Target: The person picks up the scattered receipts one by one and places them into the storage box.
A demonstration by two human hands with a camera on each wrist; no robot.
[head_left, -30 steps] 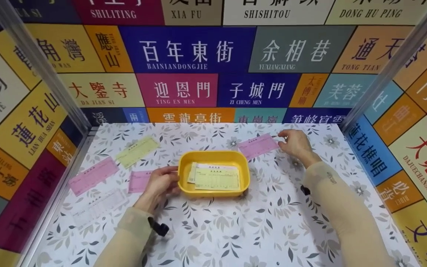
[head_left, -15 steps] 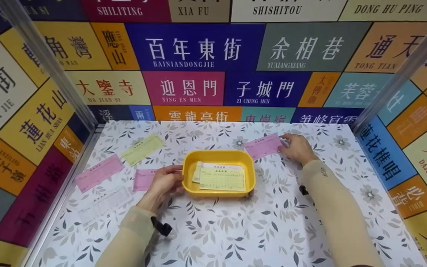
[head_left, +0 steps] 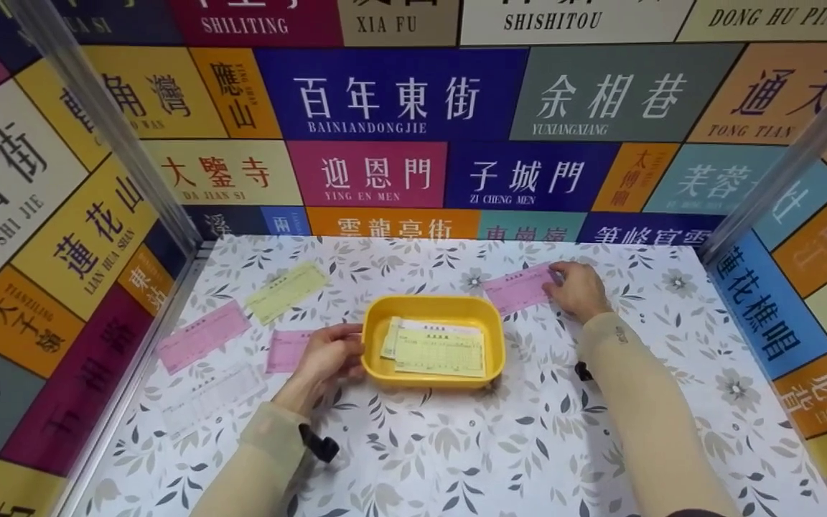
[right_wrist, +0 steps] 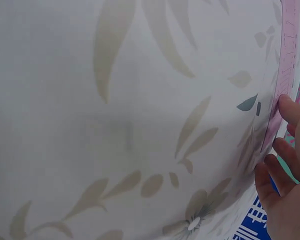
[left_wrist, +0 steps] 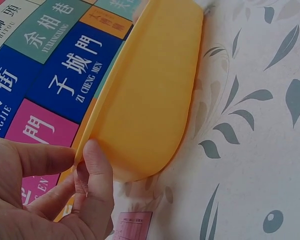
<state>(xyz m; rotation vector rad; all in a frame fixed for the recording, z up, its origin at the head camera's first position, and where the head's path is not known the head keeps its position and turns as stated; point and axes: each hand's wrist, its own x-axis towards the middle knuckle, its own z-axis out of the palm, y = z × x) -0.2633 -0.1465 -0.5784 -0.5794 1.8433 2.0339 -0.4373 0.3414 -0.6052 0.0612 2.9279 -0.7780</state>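
Observation:
A yellow plastic tub point(head_left: 433, 378) stands mid-table with yellow and white printed slips point(head_left: 439, 352) lying inside. My left hand point(head_left: 330, 353) pinches its left rim; the left wrist view shows thumb and index finger point(left_wrist: 45, 159) on either side of the tub's rim point(left_wrist: 135, 95). Behind the tub to the right lies a pink printed slip point(head_left: 518, 289). My right hand point(head_left: 580, 290) holds this slip's right end between thumb and fingers. In the right wrist view the thumb point(right_wrist: 293, 111) is on the pink slip point(right_wrist: 285, 65), the other fingers beside its edge.
Left of the tub lie a yellow slip point(head_left: 286, 293), a pink slip point(head_left: 203, 337), a white slip point(head_left: 214, 401) and another pink slip point(head_left: 286, 350) partly behind my left hand. Sign-covered walls point(head_left: 385, 93) with clear corner posts enclose the leaf-patterned table point(head_left: 456, 459).
My right hand has moved in from beside the pink slip's right end, its thumb and fingers closing there. My left hand stays on the tub's rim. The head view has shifted slightly.

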